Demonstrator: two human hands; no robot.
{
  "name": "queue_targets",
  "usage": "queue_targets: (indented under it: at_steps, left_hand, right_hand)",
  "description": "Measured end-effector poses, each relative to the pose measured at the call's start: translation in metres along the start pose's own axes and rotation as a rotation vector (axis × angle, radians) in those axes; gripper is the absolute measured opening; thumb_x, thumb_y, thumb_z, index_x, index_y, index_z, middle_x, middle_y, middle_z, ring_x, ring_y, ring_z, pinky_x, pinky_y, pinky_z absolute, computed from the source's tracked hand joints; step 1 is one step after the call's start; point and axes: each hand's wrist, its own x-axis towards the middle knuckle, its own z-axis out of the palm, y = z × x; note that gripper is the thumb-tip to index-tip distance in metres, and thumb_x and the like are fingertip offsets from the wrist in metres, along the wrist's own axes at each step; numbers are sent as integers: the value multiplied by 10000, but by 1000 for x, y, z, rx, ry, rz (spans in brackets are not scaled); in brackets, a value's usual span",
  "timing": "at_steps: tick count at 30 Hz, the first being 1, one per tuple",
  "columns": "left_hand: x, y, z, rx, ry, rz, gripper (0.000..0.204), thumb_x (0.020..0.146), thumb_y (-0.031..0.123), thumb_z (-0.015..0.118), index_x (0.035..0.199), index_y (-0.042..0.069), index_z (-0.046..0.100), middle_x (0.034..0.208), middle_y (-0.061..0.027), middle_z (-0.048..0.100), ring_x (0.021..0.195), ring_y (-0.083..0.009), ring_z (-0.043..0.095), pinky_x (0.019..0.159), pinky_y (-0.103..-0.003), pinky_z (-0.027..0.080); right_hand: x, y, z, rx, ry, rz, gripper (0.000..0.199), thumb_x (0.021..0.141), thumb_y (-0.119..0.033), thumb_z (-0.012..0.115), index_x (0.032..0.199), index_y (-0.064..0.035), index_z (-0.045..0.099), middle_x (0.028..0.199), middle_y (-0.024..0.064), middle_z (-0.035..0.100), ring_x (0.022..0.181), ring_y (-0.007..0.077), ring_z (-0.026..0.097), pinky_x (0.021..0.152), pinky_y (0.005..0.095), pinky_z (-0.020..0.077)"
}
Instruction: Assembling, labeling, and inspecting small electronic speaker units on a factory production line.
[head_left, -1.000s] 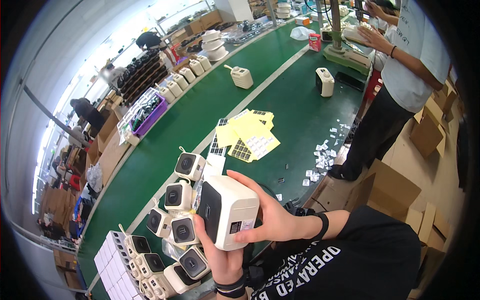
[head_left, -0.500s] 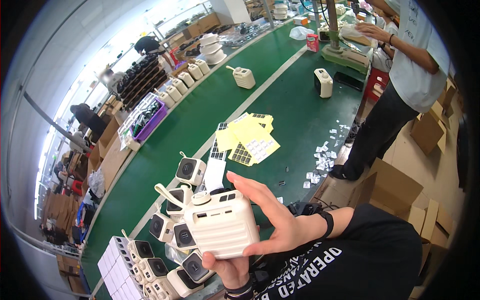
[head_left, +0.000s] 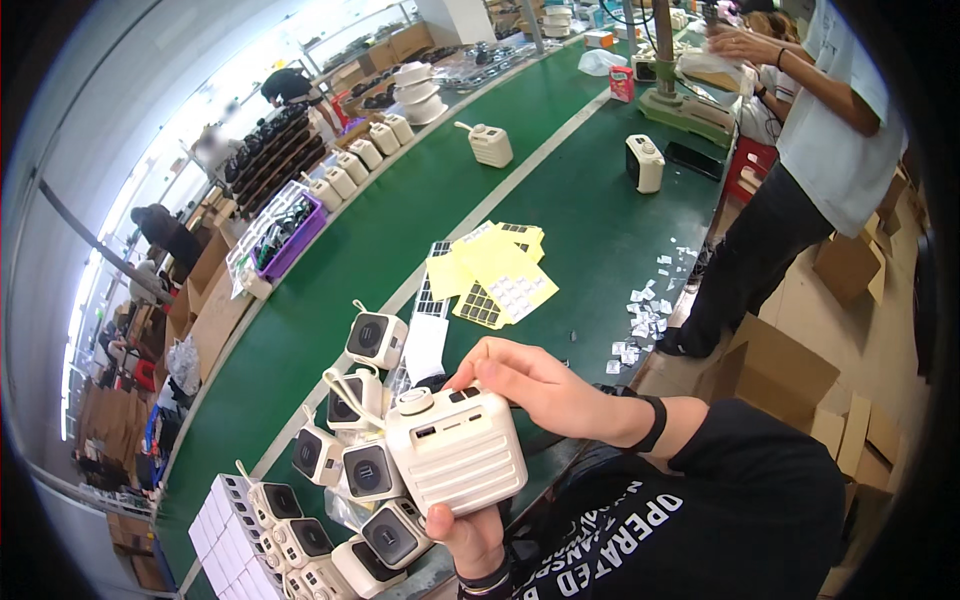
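Observation:
A cream portable speaker (head_left: 462,462) with a ribbed face, a round knob, a wrist strap and ports along its upper edge is tilted in front of me. My left hand (head_left: 472,540) is closed round its lower end, thumb on the ribbed face and the other fingers mostly hidden beneath. Bent over the speaker's top edge, my right hand (head_left: 535,385) rests its fingers beside small dark rectangles; its fingertips are partly hidden. More cream speakers with dark square fronts, such as this speaker (head_left: 372,470), stand close on the left.
Yellow sticker sheets (head_left: 500,265) lie on the green table (head_left: 580,215), with white scraps (head_left: 645,318) near its right edge. White boxes (head_left: 228,540) stand lower left. A purple tray (head_left: 292,240) sits far left. A co-worker (head_left: 840,130) stands at the right beside open cartons (head_left: 775,375).
My right hand has gone from spread along the speaker's side to bent over its top edge. The speaker has shifted slightly right and tilted; my left hand still holds it.

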Motion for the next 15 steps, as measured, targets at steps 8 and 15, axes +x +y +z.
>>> queue_targets:
  at_steps: [8,15]
  left_hand:
    - [21,0,-18,-623,-100,-347,765,800,593,437,1353,94,265,1280,-184,416,1076,-388,501,776,-501,513]
    - [15,-1,-20,69,25,47,741,797,580,450,1340,101,292,1276,-190,417,1090,-332,498,847,-533,462]
  right_hand:
    - [2,7,0,-27,-155,160,437,969,-284,331,1303,-7,386,1138,80,528,980,133,516,846,270,420]
    - [3,30,12,215,-161,164,627,882,-196,553,1376,-4,219,1258,103,436,1155,165,416,971,304,336]
